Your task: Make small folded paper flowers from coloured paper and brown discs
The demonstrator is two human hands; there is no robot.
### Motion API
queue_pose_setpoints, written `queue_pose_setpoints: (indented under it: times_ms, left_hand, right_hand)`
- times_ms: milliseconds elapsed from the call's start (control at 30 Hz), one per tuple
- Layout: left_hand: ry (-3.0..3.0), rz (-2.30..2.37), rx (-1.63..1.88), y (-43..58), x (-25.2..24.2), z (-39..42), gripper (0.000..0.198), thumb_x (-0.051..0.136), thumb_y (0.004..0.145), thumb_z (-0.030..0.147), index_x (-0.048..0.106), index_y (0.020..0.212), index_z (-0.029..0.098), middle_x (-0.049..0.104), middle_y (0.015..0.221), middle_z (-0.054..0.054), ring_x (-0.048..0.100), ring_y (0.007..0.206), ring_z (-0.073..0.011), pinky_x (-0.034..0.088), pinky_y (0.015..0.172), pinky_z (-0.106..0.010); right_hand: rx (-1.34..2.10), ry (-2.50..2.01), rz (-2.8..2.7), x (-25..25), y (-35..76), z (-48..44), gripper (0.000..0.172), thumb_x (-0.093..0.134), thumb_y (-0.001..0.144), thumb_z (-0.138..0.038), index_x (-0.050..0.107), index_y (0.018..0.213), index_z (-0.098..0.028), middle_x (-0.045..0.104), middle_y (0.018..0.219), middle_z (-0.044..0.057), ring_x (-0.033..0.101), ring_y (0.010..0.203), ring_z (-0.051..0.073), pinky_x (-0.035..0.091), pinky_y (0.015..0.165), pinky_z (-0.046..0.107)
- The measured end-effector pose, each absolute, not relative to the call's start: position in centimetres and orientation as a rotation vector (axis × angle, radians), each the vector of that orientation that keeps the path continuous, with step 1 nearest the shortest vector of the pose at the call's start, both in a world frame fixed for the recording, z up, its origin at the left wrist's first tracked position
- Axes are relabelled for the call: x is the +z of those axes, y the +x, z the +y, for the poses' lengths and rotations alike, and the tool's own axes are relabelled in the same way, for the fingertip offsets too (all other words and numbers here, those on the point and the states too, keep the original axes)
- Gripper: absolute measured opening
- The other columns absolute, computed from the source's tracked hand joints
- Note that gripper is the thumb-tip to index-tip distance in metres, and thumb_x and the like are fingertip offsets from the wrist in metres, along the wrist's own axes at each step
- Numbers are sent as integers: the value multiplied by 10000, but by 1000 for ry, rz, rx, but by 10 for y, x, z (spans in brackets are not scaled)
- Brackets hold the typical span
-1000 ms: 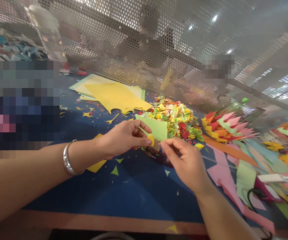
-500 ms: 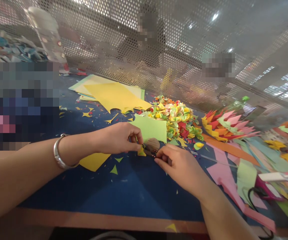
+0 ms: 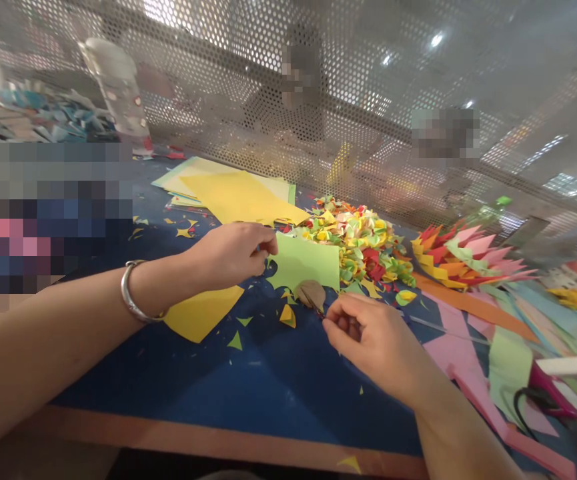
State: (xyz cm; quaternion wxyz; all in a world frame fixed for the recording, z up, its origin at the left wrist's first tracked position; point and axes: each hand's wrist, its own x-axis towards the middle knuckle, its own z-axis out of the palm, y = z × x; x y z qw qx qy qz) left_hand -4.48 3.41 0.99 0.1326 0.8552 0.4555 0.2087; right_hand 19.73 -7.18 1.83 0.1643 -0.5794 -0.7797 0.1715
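My left hand (image 3: 241, 255), with a silver bangle on the wrist, has its fingers curled at the left edge of a light green paper sheet (image 3: 308, 262); whether the fingertips grip it is hidden. My right hand (image 3: 368, 333) is closed in a pinch on a thin dark pointed tool (image 3: 319, 313), its kind unclear. The tool's tip lies over a flat brown disc (image 3: 311, 294), just below the green sheet. Between the hands a small yellow paper piece (image 3: 288, 317) rests on the blue table (image 3: 268, 393). A larger yellow sheet (image 3: 201, 317) is partly under my left forearm.
Stacked paper (image 3: 241, 193) lies behind my left hand. A heap of small coloured paper pieces (image 3: 358, 240) and spiky folded-paper pieces (image 3: 468, 257) sit at the back right. Paper strips (image 3: 448, 350) and a magenta-handled object (image 3: 558, 393) lie at right. A perforated screen (image 3: 208, 73) stands behind.
My left hand has let go of the small yellow piece and moved up to the green sheet's left edge. My right hand has moved slightly away from the brown disc, now more exposed.
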Motion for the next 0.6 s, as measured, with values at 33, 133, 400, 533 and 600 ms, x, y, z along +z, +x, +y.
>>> queue_pose_setpoints:
  times_ms: [33, 133, 400, 533, 600]
  left_hand:
    - [2480, 1339, 609, -46, 9, 35, 242, 498, 799, 189, 693, 942, 202, 727, 960, -40, 644, 819, -190, 416, 669, -280]
    - [2490, 1378, 617, -48, 8, 40, 274, 464, 824, 194, 691, 976, 192, 714, 997, -58, 637, 850, -198, 410, 688, -285]
    - [2471, 1490, 307, -70, 34, 35, 237, 555, 814, 345, 711, 929, 209, 692, 886, -78, 582, 736, -214, 302, 625, -303]
    - [2531, 1472, 37, -79, 39, 10, 331, 654, 769, 445, 680, 981, 192, 656, 1031, -111, 562, 855, -263, 251, 629, -293]
    - [2524, 1472, -7, -85, 35, 2, 364, 666, 773, 457, 656, 1010, 181, 628, 1074, -110, 545, 928, -270, 245, 656, -283]
  right_hand:
    - [494, -1658, -2247, 19, 197, -72, 158, 575, 875, -213, 568, 717, -210, 565, 713, -22, 535, 620, 120, 399, 585, 255]
    - [522, -1715, -2360, 20, 195, -73, 147, 584, 854, -198, 581, 707, -207, 573, 705, -17, 541, 622, 129, 385, 577, 264]
    - [542, -1736, -2363, 19, 191, -76, 139, 565, 866, -211, 600, 731, -209, 588, 711, -3, 550, 627, 146, 391, 577, 276]
    - [517, -1686, -2254, 21, 194, -76, 153, 564, 866, -221, 569, 714, -210, 577, 705, -10, 550, 616, 140, 399, 571, 272]
    - [525, -1654, -2198, 22, 195, -76, 175, 559, 872, -226, 542, 698, -212, 559, 680, -19, 537, 593, 133, 401, 560, 266]
